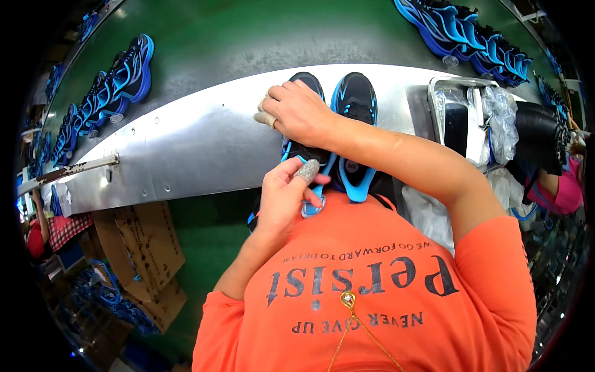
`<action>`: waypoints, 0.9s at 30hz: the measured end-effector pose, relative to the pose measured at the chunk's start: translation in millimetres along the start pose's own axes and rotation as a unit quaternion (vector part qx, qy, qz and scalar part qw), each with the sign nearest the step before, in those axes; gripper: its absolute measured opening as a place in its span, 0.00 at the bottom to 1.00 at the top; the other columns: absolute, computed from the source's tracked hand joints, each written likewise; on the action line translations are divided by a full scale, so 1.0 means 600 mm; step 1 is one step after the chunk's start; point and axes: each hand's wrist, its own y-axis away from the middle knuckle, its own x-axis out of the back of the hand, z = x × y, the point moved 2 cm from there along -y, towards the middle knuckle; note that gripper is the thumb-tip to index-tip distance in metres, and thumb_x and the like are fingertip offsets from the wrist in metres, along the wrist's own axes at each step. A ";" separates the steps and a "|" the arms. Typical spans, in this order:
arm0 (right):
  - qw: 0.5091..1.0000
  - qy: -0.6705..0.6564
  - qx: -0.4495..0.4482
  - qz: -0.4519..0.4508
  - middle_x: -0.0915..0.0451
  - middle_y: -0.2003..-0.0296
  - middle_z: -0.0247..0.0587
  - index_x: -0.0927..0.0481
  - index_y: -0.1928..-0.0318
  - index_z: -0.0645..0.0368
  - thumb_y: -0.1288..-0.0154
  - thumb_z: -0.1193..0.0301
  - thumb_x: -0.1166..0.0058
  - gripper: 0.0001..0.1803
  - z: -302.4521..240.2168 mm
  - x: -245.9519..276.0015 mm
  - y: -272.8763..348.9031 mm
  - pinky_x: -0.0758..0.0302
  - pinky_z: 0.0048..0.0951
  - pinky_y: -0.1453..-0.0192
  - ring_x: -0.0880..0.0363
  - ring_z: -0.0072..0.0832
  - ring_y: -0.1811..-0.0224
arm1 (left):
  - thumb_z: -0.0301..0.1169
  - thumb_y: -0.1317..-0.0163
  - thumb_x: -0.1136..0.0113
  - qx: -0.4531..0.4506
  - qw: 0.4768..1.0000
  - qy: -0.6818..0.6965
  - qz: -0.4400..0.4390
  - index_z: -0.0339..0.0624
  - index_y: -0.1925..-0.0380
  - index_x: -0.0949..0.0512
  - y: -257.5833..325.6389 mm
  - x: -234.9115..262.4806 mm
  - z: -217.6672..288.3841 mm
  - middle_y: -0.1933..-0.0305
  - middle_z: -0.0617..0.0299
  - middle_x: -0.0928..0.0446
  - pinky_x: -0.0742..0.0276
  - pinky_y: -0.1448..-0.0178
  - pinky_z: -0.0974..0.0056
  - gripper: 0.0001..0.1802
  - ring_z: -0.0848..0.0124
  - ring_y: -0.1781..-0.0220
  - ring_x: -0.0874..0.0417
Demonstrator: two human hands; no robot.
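Two black sneakers with blue trim stand side by side at the edge of the metal ledge, toes pointing away from me. My right hand (302,115) lies across the front of the left sneaker (308,81), its fingers curled over the upper; beige covers sit on some fingertips. At that shoe's heel, my left hand (282,192) is closed on the blue heel loop, with a grey cover on one finger. My hands hide most of this shoe's middle. Untouched, the right sneaker (355,102) sits below my right forearm, its blue collar towards me.
Beyond the curved metal ledge (204,136) runs a green belt (248,37) carrying rows of sneakers at left (127,74) and right (458,37). A metal-rimmed tray (434,111) holds clear plastic wrapping. Cardboard boxes (149,248) stand lower left. Other people show at both sides.
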 end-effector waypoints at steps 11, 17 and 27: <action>0.975 -0.002 -0.216 -0.054 0.25 0.47 0.62 0.25 0.38 0.53 0.31 0.53 0.48 0.27 0.121 0.026 0.022 0.31 0.47 0.36 0.28 0.56 0.42 | 0.23 0.46 0.35 -0.399 0.785 -0.464 0.096 0.38 0.57 0.19 -0.057 -0.013 0.045 0.60 0.61 0.23 0.28 0.53 0.68 0.14 0.70 0.57 0.23; 0.962 -0.110 -0.230 -0.097 0.27 0.44 0.62 0.33 0.33 0.56 0.29 0.54 0.49 0.31 0.111 0.019 0.020 0.32 0.45 0.34 0.30 0.55 0.39 | 0.21 0.45 0.38 -0.280 0.864 -0.388 -0.158 0.39 0.48 0.21 -0.058 0.008 0.088 0.53 0.61 0.22 0.29 0.51 0.67 0.21 0.70 0.56 0.25; 0.959 -0.104 -0.239 -0.106 0.27 0.45 0.59 0.31 0.34 0.52 0.30 0.57 0.49 0.27 0.107 0.031 0.016 0.31 0.45 0.35 0.29 0.53 0.40 | 0.26 0.44 0.34 -0.263 0.877 -0.387 -0.105 0.41 0.47 0.22 -0.059 0.008 0.086 0.57 0.64 0.25 0.31 0.49 0.67 0.22 0.72 0.56 0.28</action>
